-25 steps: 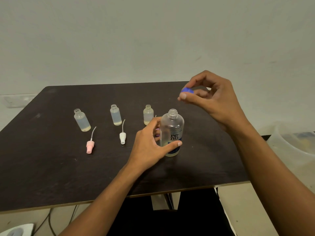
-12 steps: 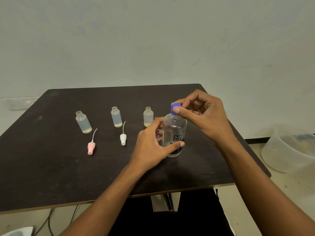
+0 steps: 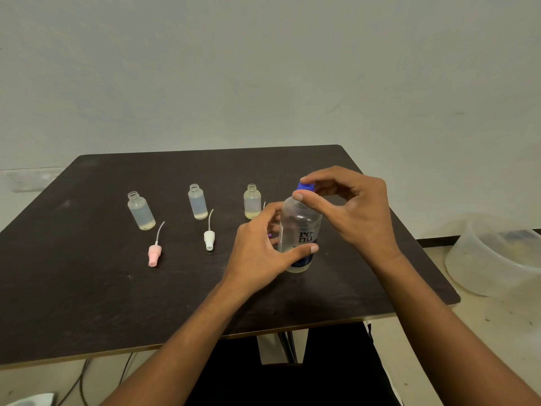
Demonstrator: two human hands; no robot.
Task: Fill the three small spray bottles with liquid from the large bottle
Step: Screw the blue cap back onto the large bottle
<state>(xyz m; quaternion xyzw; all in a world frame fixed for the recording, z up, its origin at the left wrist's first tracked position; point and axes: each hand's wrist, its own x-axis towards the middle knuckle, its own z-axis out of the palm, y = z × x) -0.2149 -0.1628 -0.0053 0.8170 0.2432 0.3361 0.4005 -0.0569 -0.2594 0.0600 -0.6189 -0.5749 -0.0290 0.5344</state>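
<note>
The fingers [image 3: 322, 174] of the right hand [image 3: 357, 212] are curled in a pinch on the blue cap [image 3: 306, 186], with the thumb tip under its near edge and the forefinger over its top; the cap sits on the neck of the large bottle [image 3: 301, 227]. The left hand [image 3: 257, 250] grips that bottle low on its body, the thumb laid across the front just under the "re-nu" label and the other fingers wrapped round the far side. The clear bottle stands upright on the dark tabletop [image 3: 87, 288], toward its right half; how much liquid it holds is hard to read. To its left, three small spray bottles stand upright in a row without their tops: the left spray bottle [image 3: 141, 210], the middle spray bottle [image 3: 197, 202] and the right spray bottle [image 3: 251, 202], which is just beyond the left hand's knuckles. Each shows a thin yellowish layer at the bottom. A pink spray head [image 3: 154, 253] lies on its side in front of the left one, and a white spray head [image 3: 209, 237] lies in front of the middle one, both with thin dip tubes pointing away. A translucent plastic tub [image 3: 491, 259] sits on the floor, right of the tabletop.
</note>
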